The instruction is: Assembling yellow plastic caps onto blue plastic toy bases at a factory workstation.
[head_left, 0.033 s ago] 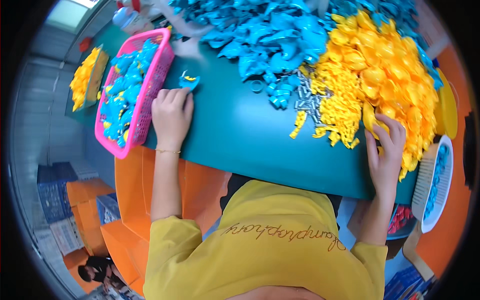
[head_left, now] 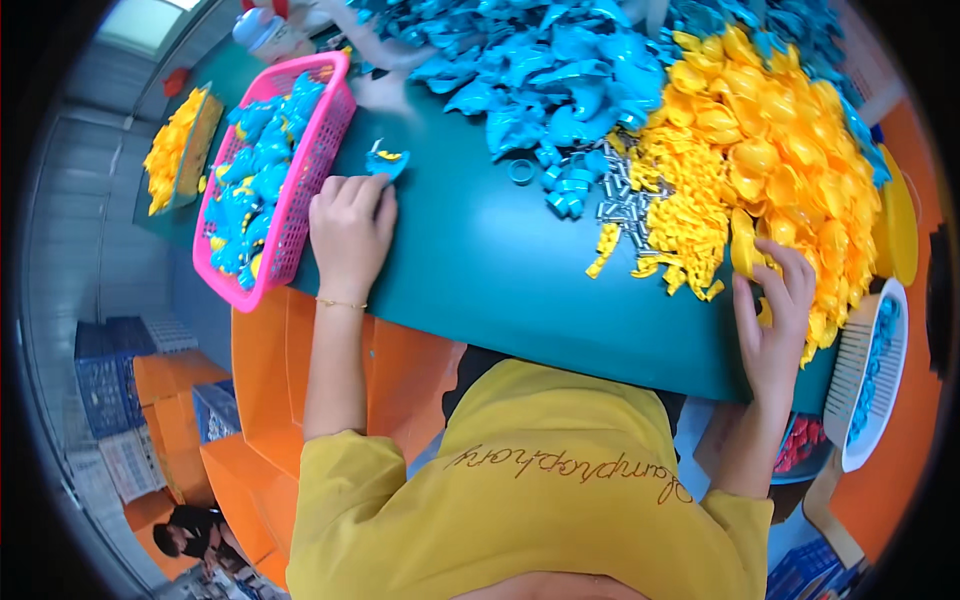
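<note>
My left hand (head_left: 352, 228) rests low over the table beside the pink basket, its fingers curled round a small blue plastic piece (head_left: 396, 165). A yellow bit shows on top of that piece; the fingertips are partly hidden behind the hand. At the right, my right hand (head_left: 778, 315) is at the near edge of a heap of glossy yellow shells (head_left: 790, 160). Its thumb and fingers close on a curved yellow plastic shell (head_left: 742, 243). To the left of that hand lie small yellow parts (head_left: 688, 215) and metal pins (head_left: 622, 200).
The pink basket (head_left: 312, 165) holds blue-and-yellow pieces; a tub of yellow parts (head_left: 190, 150) stands beyond it. Blue shells (head_left: 540, 75) are heaped at the back of the green table (head_left: 480, 270). A blue ring (head_left: 521, 172) lies mid-table. A white basket (head_left: 870, 440) stands at the right.
The whole view has shifted very slightly. Both hands keep nearly the same places and grips.
</note>
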A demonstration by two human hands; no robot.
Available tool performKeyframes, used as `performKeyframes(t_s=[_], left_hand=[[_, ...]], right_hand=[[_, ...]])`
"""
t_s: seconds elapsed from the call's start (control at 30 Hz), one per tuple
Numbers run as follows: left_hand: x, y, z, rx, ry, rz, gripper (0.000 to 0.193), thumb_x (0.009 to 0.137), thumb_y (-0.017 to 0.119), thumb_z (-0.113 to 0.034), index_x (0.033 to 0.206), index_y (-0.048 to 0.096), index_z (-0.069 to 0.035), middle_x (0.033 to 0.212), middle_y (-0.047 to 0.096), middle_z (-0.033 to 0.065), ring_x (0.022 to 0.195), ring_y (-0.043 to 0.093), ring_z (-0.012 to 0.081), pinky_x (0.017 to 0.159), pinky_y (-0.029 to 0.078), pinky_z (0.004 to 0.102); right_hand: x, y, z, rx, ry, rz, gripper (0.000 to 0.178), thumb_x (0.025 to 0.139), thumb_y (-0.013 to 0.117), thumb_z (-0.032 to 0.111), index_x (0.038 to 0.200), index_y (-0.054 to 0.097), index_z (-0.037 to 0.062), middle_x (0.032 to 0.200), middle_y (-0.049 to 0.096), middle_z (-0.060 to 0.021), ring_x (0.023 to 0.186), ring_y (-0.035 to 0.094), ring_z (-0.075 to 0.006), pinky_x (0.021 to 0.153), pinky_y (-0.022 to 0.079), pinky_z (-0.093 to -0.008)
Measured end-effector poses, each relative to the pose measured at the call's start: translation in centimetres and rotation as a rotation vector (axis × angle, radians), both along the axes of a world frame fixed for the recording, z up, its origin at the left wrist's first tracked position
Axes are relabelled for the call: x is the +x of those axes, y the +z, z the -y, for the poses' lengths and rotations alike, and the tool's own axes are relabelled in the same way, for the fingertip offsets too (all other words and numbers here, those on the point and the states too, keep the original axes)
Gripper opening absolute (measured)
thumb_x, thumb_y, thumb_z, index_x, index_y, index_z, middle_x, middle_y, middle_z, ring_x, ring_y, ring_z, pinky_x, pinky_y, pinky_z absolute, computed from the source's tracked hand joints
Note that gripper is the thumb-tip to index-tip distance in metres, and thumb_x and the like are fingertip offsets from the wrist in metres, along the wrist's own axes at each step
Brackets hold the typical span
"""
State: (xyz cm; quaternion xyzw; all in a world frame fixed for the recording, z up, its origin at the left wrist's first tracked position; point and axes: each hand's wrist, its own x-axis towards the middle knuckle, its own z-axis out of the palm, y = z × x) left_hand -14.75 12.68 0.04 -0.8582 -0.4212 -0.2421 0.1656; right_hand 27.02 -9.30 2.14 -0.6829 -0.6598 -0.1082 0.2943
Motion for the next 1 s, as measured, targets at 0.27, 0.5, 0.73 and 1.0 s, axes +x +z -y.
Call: performKeyframes(t_s=[0.27, 0.5, 0.73, 1.0], left_hand=[[7.9, 3.0, 11.4, -0.265, -0.391, 0.156, 0.023, 0.073, 0.086, -0.012, 0.093, 0.076, -0.017, 0.078, 0.061, -0.0007, 0.088, 0.064, 0.0237, 0.080, 0.046, 0.0413], [14.2, -1.6, 15.4, -0.429, -0.601, 0.303, 0.028, 0.079, 0.086, -0.014, 0.105, 0.075, -0.016, 0.090, 0.061, 0.0006, 0.093, 0.063, 0.0218, 0.082, 0.049, 0.0403], [14.1, 0.5, 15.4, -0.754, -0.628, 0.504, 0.067, 0.073, 0.093, -0.022, 0.135, 0.068, -0.014, 0.117, 0.064, 0.0087, 0.105, 0.062, 0.0312, 0.093, 0.051, 0.0413], [13.4, 1.3, 11.1, -0.995, -0.584, 0.276, 0.092, 0.064, 0.100, -0.030, 0.146, 0.063, -0.011, 0.133, 0.069, 0.0113, 0.117, 0.063, 0.0302, 0.106, 0.046, 0.0423]], right_hand=[[-4.4, -1.2, 3.9, -0.302, 0.214, -0.382, 0.021, 0.079, 0.078, -0.002, 0.098, 0.070, 0.0030, 0.108, 0.074, -0.0102, 0.108, 0.066, -0.0341, 0.095, 0.052, -0.0437], [-3.9, -2.4, 4.2, -0.235, 0.208, -0.415, 0.026, 0.083, 0.078, -0.003, 0.107, 0.076, 0.0063, 0.120, 0.076, -0.0089, 0.112, 0.067, -0.0336, 0.096, 0.052, -0.0433], [-6.1, -2.4, 4.2, -0.272, 0.236, -1.142, 0.023, 0.096, 0.070, -0.010, 0.118, 0.070, -0.0039, 0.117, 0.070, -0.0118, 0.111, 0.064, -0.0169, 0.093, 0.051, -0.0281], [-7.1, -2.1, 2.9, -0.471, 0.160, -1.354, 0.033, 0.101, 0.072, -0.001, 0.133, 0.068, -0.0047, 0.112, 0.076, -0.0062, 0.103, 0.070, -0.0101, 0.090, 0.055, -0.0247]])
